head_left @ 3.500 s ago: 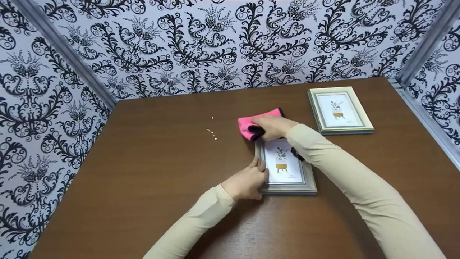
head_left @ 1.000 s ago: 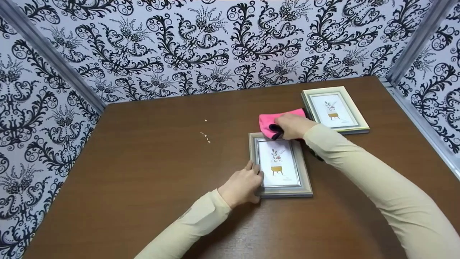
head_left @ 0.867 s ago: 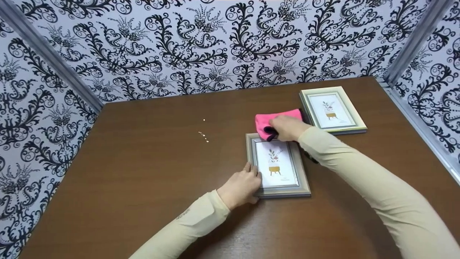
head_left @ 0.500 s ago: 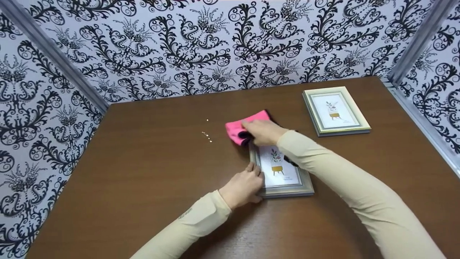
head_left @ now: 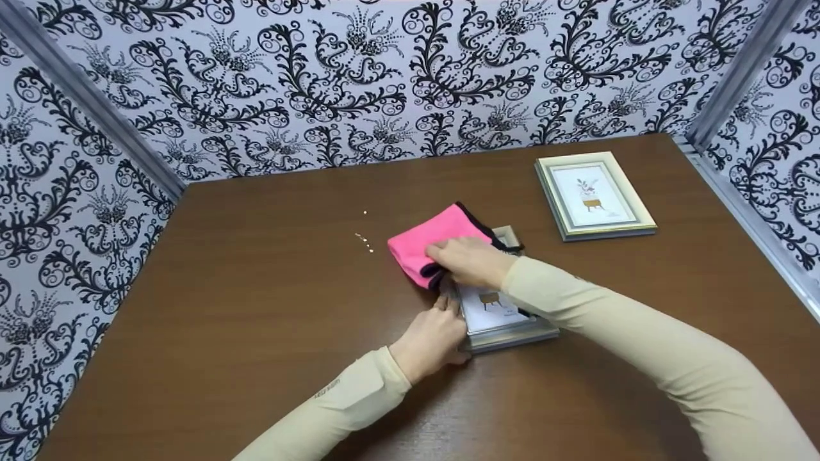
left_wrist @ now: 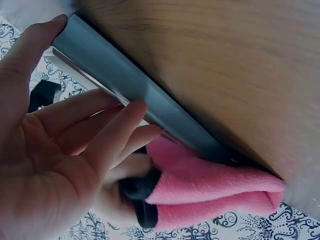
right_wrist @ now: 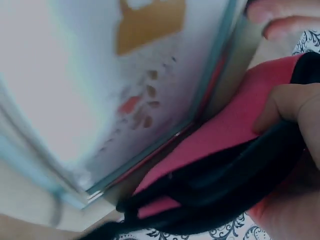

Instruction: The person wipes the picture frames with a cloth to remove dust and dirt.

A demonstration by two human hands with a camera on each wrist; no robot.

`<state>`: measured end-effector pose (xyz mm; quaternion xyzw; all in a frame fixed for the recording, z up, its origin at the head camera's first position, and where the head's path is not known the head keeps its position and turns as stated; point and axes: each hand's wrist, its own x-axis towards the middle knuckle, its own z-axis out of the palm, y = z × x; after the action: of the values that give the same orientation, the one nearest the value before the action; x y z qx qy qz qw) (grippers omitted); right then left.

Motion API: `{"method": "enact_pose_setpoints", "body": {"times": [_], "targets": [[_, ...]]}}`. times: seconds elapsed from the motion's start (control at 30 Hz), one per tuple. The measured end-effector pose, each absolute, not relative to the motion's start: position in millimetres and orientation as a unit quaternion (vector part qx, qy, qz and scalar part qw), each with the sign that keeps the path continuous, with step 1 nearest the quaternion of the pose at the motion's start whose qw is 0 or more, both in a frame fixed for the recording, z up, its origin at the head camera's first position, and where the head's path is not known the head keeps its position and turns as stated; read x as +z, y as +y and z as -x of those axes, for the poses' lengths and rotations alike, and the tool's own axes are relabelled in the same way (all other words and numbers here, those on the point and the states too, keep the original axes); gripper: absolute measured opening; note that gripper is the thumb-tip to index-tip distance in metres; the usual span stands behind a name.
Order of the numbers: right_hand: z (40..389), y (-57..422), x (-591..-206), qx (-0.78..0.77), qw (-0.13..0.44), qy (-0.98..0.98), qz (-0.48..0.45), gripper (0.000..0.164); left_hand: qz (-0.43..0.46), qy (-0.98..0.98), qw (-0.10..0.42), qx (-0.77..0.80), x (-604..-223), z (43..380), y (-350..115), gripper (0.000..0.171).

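Note:
A picture frame [head_left: 512,336] lies face up on the brown table [head_left: 275,307]. It shows a plant in an ochre pot. My left hand [head_left: 429,339] holds the frame by its left side; in the left wrist view the thumb [left_wrist: 47,32] is at one corner and the fingers lie along the grey side edge [left_wrist: 135,85]. My right hand [head_left: 471,259] grips a folded pink cloth [head_left: 435,237] with black trim. The cloth lies over the frame's upper left part and hides it. In the right wrist view the cloth [right_wrist: 235,125] runs along the frame's border.
A similar cream picture frame [head_left: 631,186] lies at the back right of the table. Several small white specks [head_left: 365,241] are scattered left of the cloth. Patterned black and white walls [head_left: 359,77] enclose the back and sides, with metal corner posts [head_left: 737,80].
The right hand has wiped the cloth along the frame's top edge from right to left, then down towards its left side. The left hand keeps its place on the frame.

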<state>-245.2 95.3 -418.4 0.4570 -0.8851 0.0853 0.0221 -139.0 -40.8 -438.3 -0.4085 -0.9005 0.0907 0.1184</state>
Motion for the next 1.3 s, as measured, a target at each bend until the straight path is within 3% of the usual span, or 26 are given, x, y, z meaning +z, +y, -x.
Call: {"method": "enact_pose_setpoints", "body": {"times": [0.33,0.47,0.6,0.8,0.9,1.07,1.3], "targets": [[237.2,141.8,-424.8,0.024,0.075,-0.917,-0.391,0.033,0.433,-0.890,0.103,0.095,-430.4,138.9,-39.7,0.033],[234.6,149.8,-427.9,-0.040,0.118,-0.936,-0.330,0.027,0.431,-0.892,0.100,0.092,-429.1,139.0,-43.2,0.032],[231.2,140.9,-432.1,-0.067,0.127,-0.949,-0.282,0.018,0.437,-0.888,0.104,0.093,-431.7,140.2,-44.2,0.032],[227.8,118.1,-428.8,-0.040,0.109,-0.952,-0.282,0.008,0.457,-0.874,0.129,0.102,-437.4,143.1,-43.3,0.034],[227.7,110.4,-424.6,0.010,0.091,-0.944,-0.316,0.014,0.458,-0.876,0.128,0.087,-437.5,144.4,-43.1,0.032],[231.7,103.6,-417.1,0.102,0.005,-0.919,-0.382,0.029,0.455,-0.882,0.106,0.065,-435.3,145.1,-43.2,0.028],[244.0,120.3,-419.9,0.161,-0.069,-0.888,-0.424,0.052,0.444,-0.890,0.085,0.055,-434.5,143.4,-40.2,0.027]]}}
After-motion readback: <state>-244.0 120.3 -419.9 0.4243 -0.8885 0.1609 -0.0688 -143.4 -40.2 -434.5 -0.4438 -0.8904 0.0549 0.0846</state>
